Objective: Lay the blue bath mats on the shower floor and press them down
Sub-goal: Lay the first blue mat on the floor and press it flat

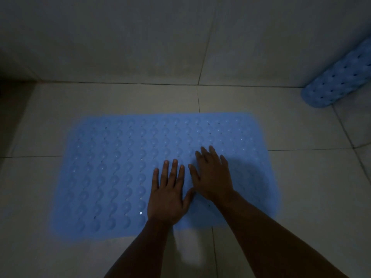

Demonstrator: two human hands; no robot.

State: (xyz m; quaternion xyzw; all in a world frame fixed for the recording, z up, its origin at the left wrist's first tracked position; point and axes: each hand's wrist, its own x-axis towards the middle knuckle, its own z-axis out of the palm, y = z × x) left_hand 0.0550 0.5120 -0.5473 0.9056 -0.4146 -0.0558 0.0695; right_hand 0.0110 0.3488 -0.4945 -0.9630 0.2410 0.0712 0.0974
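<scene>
Left hand and right hand, seemingly flat, on blue mat.

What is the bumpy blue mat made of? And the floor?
The flat blue mat looks like soft rubber or vinyl: rows of moulded bumps, small holes, and the second mat stays rolled by the wall. The floor looks like smooth pale ceramic tile, with dark grout lines.
</scene>
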